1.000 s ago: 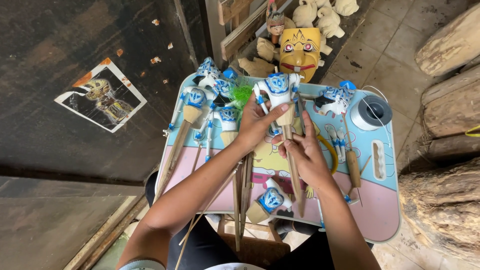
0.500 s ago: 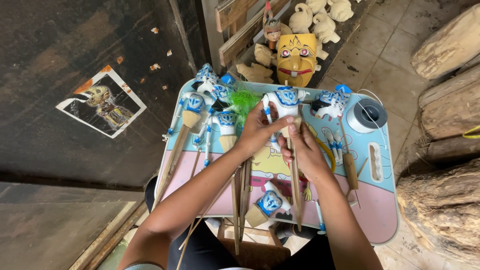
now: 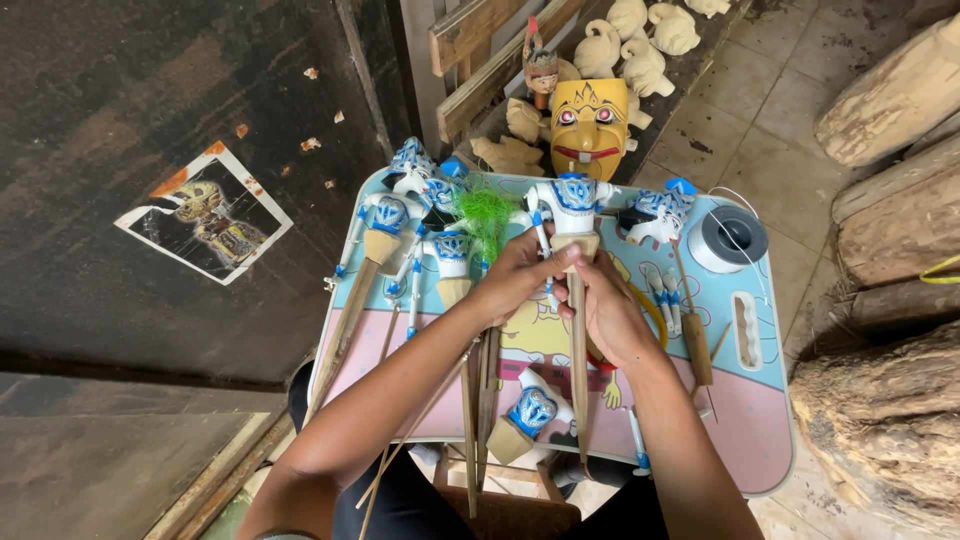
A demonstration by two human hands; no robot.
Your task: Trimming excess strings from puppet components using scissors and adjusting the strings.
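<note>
A blue-and-white painted wooden puppet torso [image 3: 574, 200] on a long wooden rod [image 3: 578, 370] stands over a small pastel table [image 3: 760, 440]. My left hand [image 3: 515, 275] and my right hand [image 3: 600, 305] both grip it just under the torso, where the rod begins. Several similar puppet torsos lie around: two at the left [image 3: 385, 215], one beside the green tuft [image 3: 450, 250], one at the right [image 3: 655, 215], one near my lap [image 3: 530, 410]. Loose thin sticks [image 3: 475, 400] run under my left forearm.
A green fibre tuft [image 3: 487, 215] and a grey wire spool [image 3: 728, 240] sit on the table. Behind it stand a yellow carved mask [image 3: 590, 125] and unpainted wooden figures [image 3: 640, 45]. Logs [image 3: 885, 300] are stacked at the right; a dark wall with a torn picture [image 3: 205, 225] is at the left.
The puppet in my hands has shifted slightly toward the far side of the table and stands more upright. Both hands keep their grip on it.
</note>
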